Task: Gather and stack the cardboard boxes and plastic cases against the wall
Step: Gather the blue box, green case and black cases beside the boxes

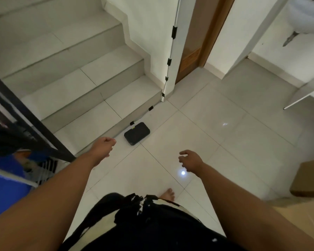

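A dark flat plastic case (137,133) lies on the tiled floor against the foot of the lowest stair. My left hand (104,145) hovers just left of it, fingers curled into a loose fist with nothing in it. My right hand (191,159) hangs over the floor to the case's lower right, fingers apart and empty. A brown cardboard box (308,180) shows at the right edge, partly cut off by the frame.
White tiled stairs (65,73) rise at the left, with a dark railing (31,122) and blue items (2,189) beside it. A wooden door frame (203,38) and white wall corner (170,51) stand ahead. My bare foot (168,194) rests on the floor.
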`<state>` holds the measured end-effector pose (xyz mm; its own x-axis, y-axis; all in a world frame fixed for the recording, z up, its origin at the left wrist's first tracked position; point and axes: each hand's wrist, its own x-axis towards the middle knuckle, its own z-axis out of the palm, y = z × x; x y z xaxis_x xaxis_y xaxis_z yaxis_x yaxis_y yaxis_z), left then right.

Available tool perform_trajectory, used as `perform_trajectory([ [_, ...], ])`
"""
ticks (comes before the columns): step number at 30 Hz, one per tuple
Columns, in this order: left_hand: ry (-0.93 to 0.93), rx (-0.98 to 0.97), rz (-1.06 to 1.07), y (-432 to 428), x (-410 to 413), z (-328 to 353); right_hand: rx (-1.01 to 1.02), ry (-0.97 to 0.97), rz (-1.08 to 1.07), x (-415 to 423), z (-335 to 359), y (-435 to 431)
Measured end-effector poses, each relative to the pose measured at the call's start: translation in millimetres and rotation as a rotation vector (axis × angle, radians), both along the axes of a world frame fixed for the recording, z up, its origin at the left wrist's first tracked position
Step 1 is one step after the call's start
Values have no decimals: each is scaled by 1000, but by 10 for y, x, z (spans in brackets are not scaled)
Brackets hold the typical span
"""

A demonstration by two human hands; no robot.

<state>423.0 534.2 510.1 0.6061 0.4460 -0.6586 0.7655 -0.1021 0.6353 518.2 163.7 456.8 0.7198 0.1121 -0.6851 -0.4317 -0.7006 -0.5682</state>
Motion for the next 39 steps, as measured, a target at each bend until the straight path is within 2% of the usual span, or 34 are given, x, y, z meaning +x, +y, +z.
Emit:
perform_trajectory([
  [7,-20,-20,-101,530,932,-115,-37,65,-11,909,103,788],
  [14,87,-80,-223,1443,1992,-417,-38,68,-142,1452,130,1535],
  [18,124,-74,-280,1816,2544,-688,-73,81,-200,1678,-89,1846],
  [24,252,-79,-348,1986,3020,-1327,-14,200,-279,1962,-538,2295],
  [30,373,-41,-350,1925,3346,-2636,48,400,-421,2387,-1924,2593],
  [39,397,-4,-377,1767,3647,-5538,33,520,-373,2908,-4962,2992],
])
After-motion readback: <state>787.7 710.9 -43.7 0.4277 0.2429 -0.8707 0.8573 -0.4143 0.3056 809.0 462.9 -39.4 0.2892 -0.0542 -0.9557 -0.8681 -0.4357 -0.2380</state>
